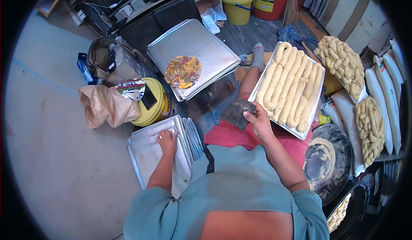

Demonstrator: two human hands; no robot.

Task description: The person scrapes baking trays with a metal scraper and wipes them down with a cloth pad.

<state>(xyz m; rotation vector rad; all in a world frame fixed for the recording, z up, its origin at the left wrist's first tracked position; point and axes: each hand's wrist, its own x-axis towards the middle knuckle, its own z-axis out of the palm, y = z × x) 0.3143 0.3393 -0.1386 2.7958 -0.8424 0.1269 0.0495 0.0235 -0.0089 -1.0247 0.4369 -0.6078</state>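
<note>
My left hand [167, 142] is at the upper part of a stack of metal baking trays [148, 160], with its bent fingers closed at a tray's edge. In my right hand [259, 119] is a dark, flat, squarish piece [237, 113], pinched by one corner above my lap. Just beyond that hand, a baking tray [256, 97] tilts across my leg, filled with long rolls of dough [288, 83] lying side by side.
Flat trays [201, 47] with a crumpled patterned wrapper [183, 72] on top stand ahead. A yellow bucket [159, 98] and paper bag [105, 105] are at left. At right are a black basin [341, 154], braided dough [341, 64] and white sacks [384, 102].
</note>
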